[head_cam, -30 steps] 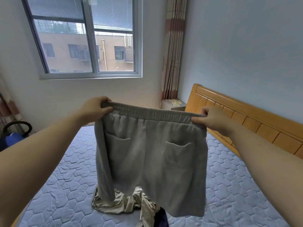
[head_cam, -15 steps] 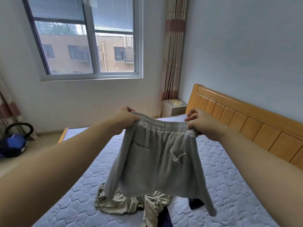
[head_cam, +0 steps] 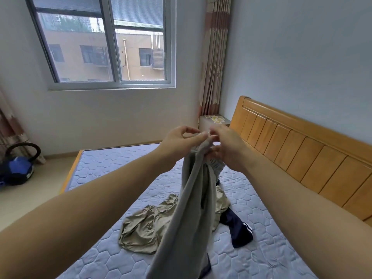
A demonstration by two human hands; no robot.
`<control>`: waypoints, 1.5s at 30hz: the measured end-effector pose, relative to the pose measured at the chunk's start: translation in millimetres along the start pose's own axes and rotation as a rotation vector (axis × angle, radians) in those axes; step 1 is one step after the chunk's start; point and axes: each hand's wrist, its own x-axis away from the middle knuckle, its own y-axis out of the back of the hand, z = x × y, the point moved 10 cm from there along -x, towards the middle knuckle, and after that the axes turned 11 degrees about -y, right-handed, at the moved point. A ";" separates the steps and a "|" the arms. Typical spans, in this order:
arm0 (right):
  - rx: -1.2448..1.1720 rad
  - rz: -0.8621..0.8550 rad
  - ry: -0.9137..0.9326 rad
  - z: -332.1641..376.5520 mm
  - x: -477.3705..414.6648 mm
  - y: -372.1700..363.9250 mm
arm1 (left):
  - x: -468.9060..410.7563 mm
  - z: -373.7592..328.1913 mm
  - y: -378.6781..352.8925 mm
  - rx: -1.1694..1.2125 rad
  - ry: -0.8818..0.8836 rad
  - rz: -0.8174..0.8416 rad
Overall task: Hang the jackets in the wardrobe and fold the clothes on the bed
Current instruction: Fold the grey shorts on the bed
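Observation:
Grey shorts (head_cam: 191, 208) hang folded lengthwise in the air above the bed (head_cam: 104, 198). My left hand (head_cam: 179, 139) pinches the two waistband ends together at the top. My right hand (head_cam: 227, 148) is right beside it, its fingers on the same bunched waistband. Under the shorts, on the quilted mattress, lie a crumpled beige garment (head_cam: 145, 228) and a dark navy garment with white stripes (head_cam: 239, 230).
A wooden headboard (head_cam: 302, 154) runs along the right side of the bed. A small nightstand (head_cam: 213, 122) stands in the corner under a striped curtain (head_cam: 215, 57). A blue bag (head_cam: 16, 170) sits on the floor at far left, below the window (head_cam: 104, 43).
My hands came together, bringing the two ends of the waistband to meet. The shorts went from spread wide to folded in half lengthwise.

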 end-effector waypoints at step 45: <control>1.047 0.639 0.180 -153.0 -24.1 -302.4 | 211.4 153.7 347.2 -0.167 0.541 -0.086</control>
